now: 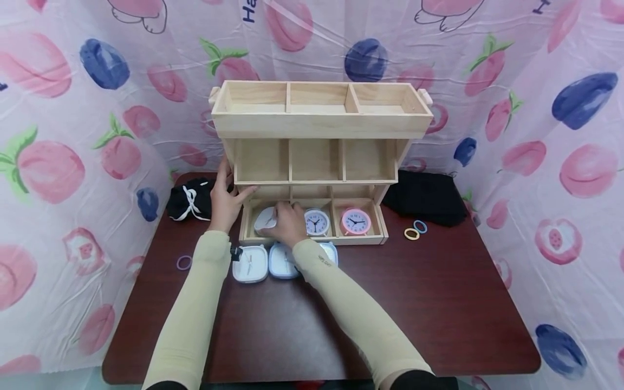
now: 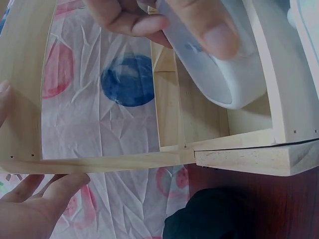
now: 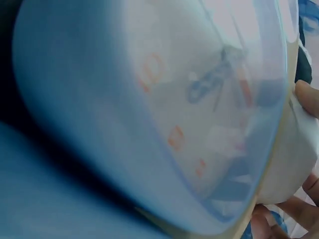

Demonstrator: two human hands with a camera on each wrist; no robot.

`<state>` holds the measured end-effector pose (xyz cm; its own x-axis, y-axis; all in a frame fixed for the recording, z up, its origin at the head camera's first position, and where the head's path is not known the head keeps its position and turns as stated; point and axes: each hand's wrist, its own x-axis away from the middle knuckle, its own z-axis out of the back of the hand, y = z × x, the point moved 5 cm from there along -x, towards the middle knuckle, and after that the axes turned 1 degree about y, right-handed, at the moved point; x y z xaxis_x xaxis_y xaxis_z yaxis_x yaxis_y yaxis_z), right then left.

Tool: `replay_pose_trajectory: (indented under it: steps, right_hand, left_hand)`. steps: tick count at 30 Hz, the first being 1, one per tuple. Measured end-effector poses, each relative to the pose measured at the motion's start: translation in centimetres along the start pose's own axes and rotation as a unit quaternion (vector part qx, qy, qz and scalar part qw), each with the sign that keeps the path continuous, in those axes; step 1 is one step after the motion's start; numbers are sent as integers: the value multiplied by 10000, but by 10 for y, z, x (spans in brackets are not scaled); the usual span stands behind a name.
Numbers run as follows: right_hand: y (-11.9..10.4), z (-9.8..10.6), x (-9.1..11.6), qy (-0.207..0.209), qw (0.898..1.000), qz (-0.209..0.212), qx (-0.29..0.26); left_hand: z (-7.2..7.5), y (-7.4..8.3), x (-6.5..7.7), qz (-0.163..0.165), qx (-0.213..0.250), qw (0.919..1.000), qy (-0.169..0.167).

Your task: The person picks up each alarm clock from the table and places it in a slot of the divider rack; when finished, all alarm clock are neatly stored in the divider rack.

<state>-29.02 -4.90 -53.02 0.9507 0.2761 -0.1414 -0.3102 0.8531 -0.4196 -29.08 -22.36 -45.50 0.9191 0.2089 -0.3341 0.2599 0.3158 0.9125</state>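
Note:
A three-tier wooden storage box point(image 1: 322, 127) stands opened out at the back of the table. My left hand point(image 1: 225, 205) grips the left side of its middle tier, the thumb on one face and the fingers point(image 2: 62, 191) on the other. At the bottom tier's left compartment, my right hand point(image 1: 288, 225) holds a white rounded clock point(image 1: 264, 218), tilted, its clear front showing in the left wrist view. The middle compartment holds a light-coloured round clock point(image 1: 317, 222); a pink round clock point(image 1: 356, 221) sits in the right one.
Before the box lie a white square clock point(image 1: 251, 265) and light-blue ones point(image 1: 281, 262), partly under my right forearm. A black pouch with white cord point(image 1: 190, 200) lies left, black cloth point(image 1: 424, 197) right. Purple point(image 1: 183, 263), yellow point(image 1: 411, 234) and blue rings point(image 1: 420, 226) lie about.

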Motion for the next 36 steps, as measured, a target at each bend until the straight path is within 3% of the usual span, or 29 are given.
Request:
replay_pose_trajectory:
  steps: [7,16,20,25,36]
  right_hand:
    - [4,-6,5,-180,9993,104,313]
    - [15,19,29,-506,9939,893,-395]
    - [31,37,51,-266,9912,1076,-722]
    - [61,57,82,21,9919,988,-801]
    - [121,81,133,-256,9958,759,-447]
  left_hand:
    - [2,-1,0,49,61,10000,4]
    - [4,-4,2,111,42,9999,-38]
    - [6,-4,2,124,6,9999,-19]
    - [5,-4,1,94,5,10000,-20]
    - [1,-2,0,89,65,9999,-47]
